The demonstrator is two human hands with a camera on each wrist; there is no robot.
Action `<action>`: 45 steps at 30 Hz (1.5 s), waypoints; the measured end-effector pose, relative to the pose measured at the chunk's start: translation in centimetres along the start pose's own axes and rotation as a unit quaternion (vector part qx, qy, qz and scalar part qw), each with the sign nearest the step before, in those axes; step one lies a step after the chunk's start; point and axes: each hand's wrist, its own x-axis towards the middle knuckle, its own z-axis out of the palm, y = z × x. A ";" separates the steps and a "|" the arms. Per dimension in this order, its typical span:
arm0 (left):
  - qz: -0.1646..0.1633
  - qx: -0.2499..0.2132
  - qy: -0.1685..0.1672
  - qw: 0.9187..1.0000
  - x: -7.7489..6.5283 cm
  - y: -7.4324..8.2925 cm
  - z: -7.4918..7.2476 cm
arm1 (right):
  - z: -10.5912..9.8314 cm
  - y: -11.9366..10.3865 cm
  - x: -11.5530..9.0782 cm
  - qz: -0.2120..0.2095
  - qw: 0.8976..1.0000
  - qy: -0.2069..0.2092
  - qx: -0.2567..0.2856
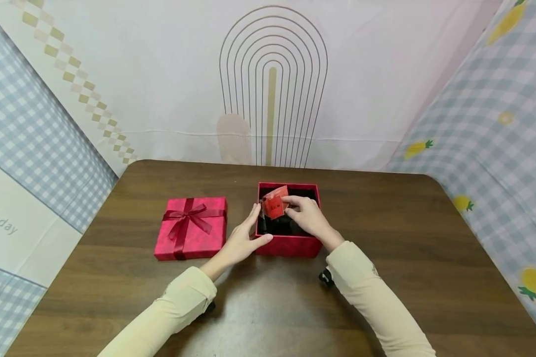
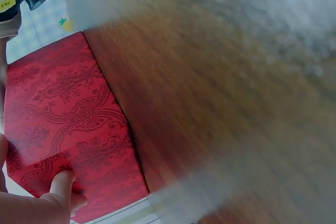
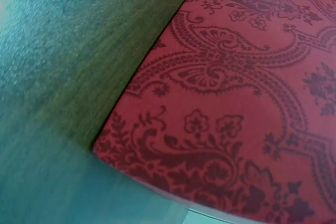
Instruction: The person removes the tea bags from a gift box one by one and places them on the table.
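A red patterned gift box [image 1: 288, 246] stands lidless at the table's middle, with a dark inside. Over its opening, my right hand [image 1: 310, 218] pinches a small red packet [image 1: 274, 207] with dark print on it. My left hand [image 1: 240, 243] rests against the box's left front corner, its fingers along the left side and its thumb near the front rim. In the left wrist view, fingers of the left hand [image 2: 39, 205] touch the patterned wall [image 2: 79, 108]. The right wrist view holds only the box wall [image 3: 220, 108] and table; no hand appears there.
Left of the box lies its red lid [image 1: 169, 238] with a dark red ribbon bow [image 1: 192, 214]. Both sit on a brown wooden table [image 1: 393, 238]. Printed cloth [image 1: 161, 64] hangs behind the table and at both sides.
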 end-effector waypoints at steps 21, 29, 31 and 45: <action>0.008 0.006 0.015 1.000 -0.1 0.0 0.1 | -3.8 1.3 -1.9 0.043 0.973 0.091 0.210; 0.012 0.004 0.016 1.000 -0.1 -0.1 0.2 | -4.6 2.6 -2.5 0.071 0.965 0.114 0.227; 0.014 0.004 0.017 1.000 0.0 -0.2 0.2 | -4.9 2.9 -2.6 0.074 0.964 0.118 0.227; 0.018 0.002 0.019 1.000 0.0 -0.5 0.3 | -7.0 4.3 -4.2 0.100 0.958 0.149 0.225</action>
